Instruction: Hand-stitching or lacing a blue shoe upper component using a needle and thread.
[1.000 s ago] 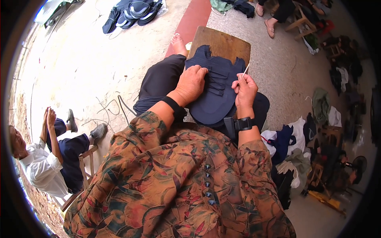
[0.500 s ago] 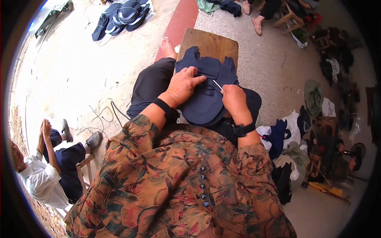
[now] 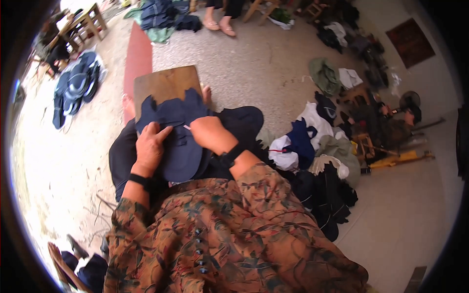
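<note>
Layered navy cloth pieces point(image 3: 177, 158), with notched upper edges and a rounded lower end, lie over a wooden board point(image 3: 168, 80) in front of me. My left hand point(image 3: 148, 146) holds the cloth down on its left side, fingers bent and thumb stretched toward the middle. On the right side, my right hand point(image 3: 210, 133) is closed around a thin white stick-like tool point(image 3: 187, 127), its tip at the small strips in the cloth's middle. Most of that tool is hidden by the fingers. More dark cloth point(image 3: 244, 122) spreads to the right of the board.
Crumpled white, navy and green cloth point(image 3: 305, 141) is heaped on the floor at right. A stack of dark cut pieces point(image 3: 78, 85) lies at far left. Other people sit around, one at lower left point(image 3: 73, 268). A fan point(image 3: 410, 101) stands at far right.
The view has swung, so the board, cloth and both hands appear farther left and lower. My right hand has moved in over the cloth, and less of the white tool shows.
</note>
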Demonstrator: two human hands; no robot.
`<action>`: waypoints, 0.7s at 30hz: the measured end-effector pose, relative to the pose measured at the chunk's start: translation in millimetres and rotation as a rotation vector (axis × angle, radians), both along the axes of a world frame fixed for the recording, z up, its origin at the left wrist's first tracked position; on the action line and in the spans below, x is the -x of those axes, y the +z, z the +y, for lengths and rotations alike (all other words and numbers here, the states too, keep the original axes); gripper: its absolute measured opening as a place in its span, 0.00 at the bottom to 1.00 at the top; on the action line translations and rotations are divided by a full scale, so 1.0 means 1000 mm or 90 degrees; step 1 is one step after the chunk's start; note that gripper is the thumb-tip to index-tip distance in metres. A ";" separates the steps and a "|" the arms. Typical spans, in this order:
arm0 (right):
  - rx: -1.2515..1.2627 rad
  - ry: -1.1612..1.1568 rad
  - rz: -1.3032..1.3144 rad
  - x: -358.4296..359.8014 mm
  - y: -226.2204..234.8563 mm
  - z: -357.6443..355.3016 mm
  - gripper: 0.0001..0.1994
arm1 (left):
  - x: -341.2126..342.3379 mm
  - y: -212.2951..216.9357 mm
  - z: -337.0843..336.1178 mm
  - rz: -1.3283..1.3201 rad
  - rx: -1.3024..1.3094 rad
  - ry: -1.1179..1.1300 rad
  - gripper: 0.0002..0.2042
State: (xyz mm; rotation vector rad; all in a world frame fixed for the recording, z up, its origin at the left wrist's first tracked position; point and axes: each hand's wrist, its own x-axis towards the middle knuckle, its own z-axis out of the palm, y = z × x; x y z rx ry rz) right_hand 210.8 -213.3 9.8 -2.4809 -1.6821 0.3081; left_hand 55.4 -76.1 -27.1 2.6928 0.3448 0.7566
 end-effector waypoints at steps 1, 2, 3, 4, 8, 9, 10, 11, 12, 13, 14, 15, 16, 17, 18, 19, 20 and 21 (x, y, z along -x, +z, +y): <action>-0.045 0.036 -0.002 -0.004 -0.007 0.000 0.14 | 0.000 0.001 -0.001 0.005 -0.015 0.008 0.15; -0.055 0.059 -0.013 -0.009 -0.014 -0.003 0.13 | -0.003 -0.001 -0.002 0.009 -0.025 0.003 0.15; -0.056 0.086 -0.031 -0.010 -0.017 0.000 0.13 | 0.001 -0.005 0.000 0.018 -0.027 0.021 0.15; -0.053 0.115 -0.047 -0.012 -0.019 0.000 0.12 | 0.002 -0.010 0.001 0.032 -0.036 0.033 0.16; -0.076 0.142 -0.064 -0.017 -0.022 0.000 0.06 | -0.004 -0.008 -0.001 0.045 -0.040 0.001 0.16; -0.079 0.163 -0.074 -0.019 -0.022 0.002 0.06 | -0.005 -0.005 -0.001 0.067 -0.039 0.006 0.16; -0.082 0.185 -0.082 -0.020 -0.024 0.004 0.06 | -0.004 -0.003 -0.002 0.069 -0.043 -0.002 0.16; -0.082 0.171 -0.105 -0.020 -0.022 0.009 0.07 | -0.004 -0.002 -0.001 0.070 -0.040 -0.002 0.16; -0.084 0.169 -0.108 -0.020 -0.022 0.010 0.07 | -0.003 -0.001 0.000 0.074 -0.036 0.000 0.16; -0.073 0.151 -0.137 -0.019 -0.023 0.012 0.08 | -0.003 -0.001 0.002 0.075 -0.039 0.000 0.16; -0.063 0.137 -0.163 -0.016 -0.024 0.015 0.08 | -0.001 -0.004 0.003 0.068 -0.044 0.002 0.16; -0.063 0.153 -0.176 -0.012 -0.024 0.019 0.08 | 0.003 -0.005 0.005 0.064 -0.049 0.007 0.16; -0.070 0.165 -0.165 -0.012 -0.028 0.022 0.08 | 0.006 -0.004 0.006 0.075 -0.052 0.020 0.16; -0.035 0.172 -0.176 -0.013 -0.037 0.026 0.09 | 0.004 0.000 0.005 0.084 -0.020 -0.002 0.16; -0.008 0.189 -0.176 -0.009 -0.042 0.034 0.09 | 0.006 0.008 0.006 0.105 0.009 -0.014 0.16; -0.001 0.201 -0.173 -0.011 -0.027 0.022 0.13 | 0.005 0.014 0.005 0.125 -0.003 -0.017 0.16; -0.050 0.180 -0.113 -0.025 -0.028 0.011 0.16 | -0.006 0.021 0.004 0.103 -0.013 -0.067 0.16; -0.029 0.166 -0.096 -0.029 -0.014 0.003 0.17 | -0.014 0.032 0.001 0.106 -0.038 -0.058 0.14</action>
